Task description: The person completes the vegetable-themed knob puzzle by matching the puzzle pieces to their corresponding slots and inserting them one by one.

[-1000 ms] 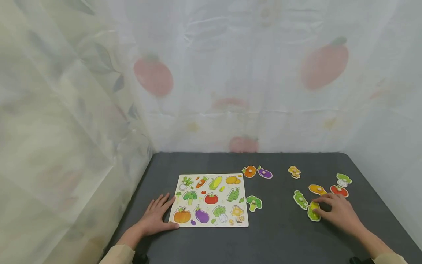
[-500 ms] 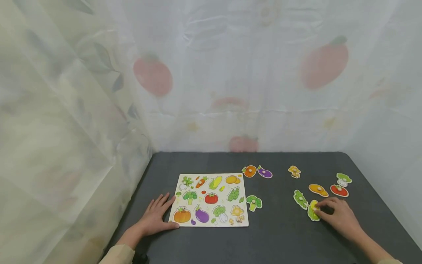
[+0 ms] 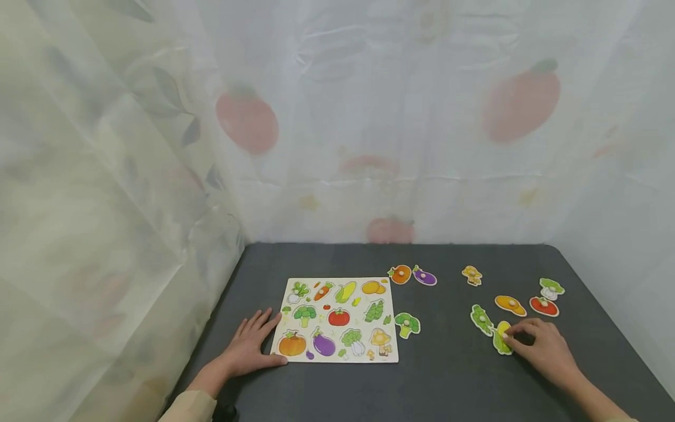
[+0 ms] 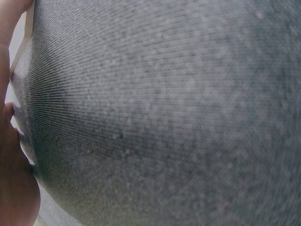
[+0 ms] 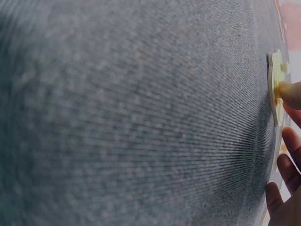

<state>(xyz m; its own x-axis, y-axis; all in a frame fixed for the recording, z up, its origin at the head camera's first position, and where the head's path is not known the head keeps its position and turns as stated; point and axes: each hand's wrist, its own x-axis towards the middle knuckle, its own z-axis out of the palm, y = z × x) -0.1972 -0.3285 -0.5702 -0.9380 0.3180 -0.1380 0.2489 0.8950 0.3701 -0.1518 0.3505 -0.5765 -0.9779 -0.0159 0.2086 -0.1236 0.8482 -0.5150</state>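
My left hand (image 3: 246, 349) lies with fingers spread at the left edge of a white vegetable puzzle board (image 3: 364, 322), thumb on its lower left corner. In the left wrist view, the fingers (image 4: 16, 183) show only along the left margin. Over to the right, my right hand (image 3: 545, 351) pinches a yellow-and-green corn puzzle piece (image 3: 501, 344) between thumb and index finger. The piece lies close over the dark table; its upper right part is partly covered by the fingertips. The right wrist view shows the corn piece (image 5: 274, 89) edge-on under the thumb.
Touching the corn piece is a green pea-pod piece (image 3: 481, 319). Potato (image 3: 510, 305), tomato (image 3: 544, 306), leafy green (image 3: 551, 288) and mushroom (image 3: 471, 275) pieces lie beyond. Beside the board are pumpkin (image 3: 401, 274), eggplant (image 3: 425, 275) and broccoli (image 3: 407, 325) pieces. A patterned curtain (image 3: 390, 146) encloses the table (image 3: 432, 387).
My right hand has shifted slightly down and right off the potato and tomato pieces, its thumb and index finger coming together on the corn piece. The left hand has stayed put.
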